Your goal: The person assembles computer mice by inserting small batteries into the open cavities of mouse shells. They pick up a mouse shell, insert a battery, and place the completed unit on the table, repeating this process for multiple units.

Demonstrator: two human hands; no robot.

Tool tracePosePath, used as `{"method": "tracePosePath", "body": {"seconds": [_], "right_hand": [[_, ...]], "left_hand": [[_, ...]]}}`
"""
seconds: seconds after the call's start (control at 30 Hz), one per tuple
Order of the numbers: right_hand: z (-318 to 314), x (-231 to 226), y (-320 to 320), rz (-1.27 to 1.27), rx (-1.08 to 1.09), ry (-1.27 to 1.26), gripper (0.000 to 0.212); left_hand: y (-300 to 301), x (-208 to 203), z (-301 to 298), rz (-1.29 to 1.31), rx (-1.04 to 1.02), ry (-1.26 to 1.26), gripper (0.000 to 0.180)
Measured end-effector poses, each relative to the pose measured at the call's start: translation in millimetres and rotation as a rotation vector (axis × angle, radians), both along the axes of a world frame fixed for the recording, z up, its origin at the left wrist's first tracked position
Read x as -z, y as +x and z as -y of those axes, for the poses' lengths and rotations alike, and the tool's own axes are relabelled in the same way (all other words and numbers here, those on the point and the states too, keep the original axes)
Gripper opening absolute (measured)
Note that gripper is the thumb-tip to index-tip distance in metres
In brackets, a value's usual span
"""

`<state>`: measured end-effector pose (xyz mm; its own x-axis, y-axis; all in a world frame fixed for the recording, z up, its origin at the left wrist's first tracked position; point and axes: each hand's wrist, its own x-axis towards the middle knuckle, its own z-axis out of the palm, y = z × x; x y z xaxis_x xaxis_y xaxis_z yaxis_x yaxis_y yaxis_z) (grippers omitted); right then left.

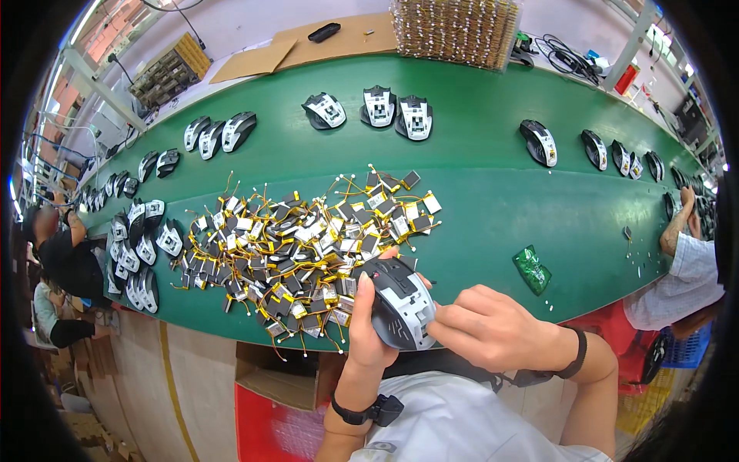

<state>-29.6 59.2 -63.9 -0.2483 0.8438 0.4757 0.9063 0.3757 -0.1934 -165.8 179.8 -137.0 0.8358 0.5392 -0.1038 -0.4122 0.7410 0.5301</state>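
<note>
My left hand (366,333) grips a black and white computer mouse (397,292), tilted above the near edge of the green table. The thumb lies along its side. At the mouse's white part with a cut-out, the fingers of my right hand (486,326) are pinched together and touch it. Whatever they hold, if anything, is hidden. Just beyond the mouse and to its left spreads a heap of small flat battery packs (300,254), silver and dark grey, with yellow tape and thin wires ending in white connectors.
More mice (416,117) stand in a row across the green table (477,162); several cluster at the left (138,239). A green packet (532,269) lies right of my hands. A tray of wired parts (456,32) stands at the back. Other people (685,269) sit at both sides.
</note>
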Motion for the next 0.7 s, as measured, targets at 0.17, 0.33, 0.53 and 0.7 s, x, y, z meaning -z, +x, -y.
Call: {"method": "tracePosePath", "body": {"seconds": [0.17,0.33,0.53,0.7], "right_hand": [[-0.7,0.2,-2.5,0.021,0.011,-0.008,0.022],[-2.4,0.7,-3.7,0.014,0.004,-0.039,0.022],[-0.8,0.4,-2.6,0.023,0.006,-0.054,0.02],[-0.3,1.1,-1.8,0.039,0.001,-0.083,0.02]], "left_hand": [[0.1,0.1,0.8,-0.011,-0.008,0.003,0.057],[1.8,1.3,3.7,-0.065,-0.048,0.038,0.058],[2.7,3.3,4.5,-0.05,-0.02,-0.025,0.056],[5.5,2.8,7.3,-0.076,-0.01,-0.02,0.055]]}}
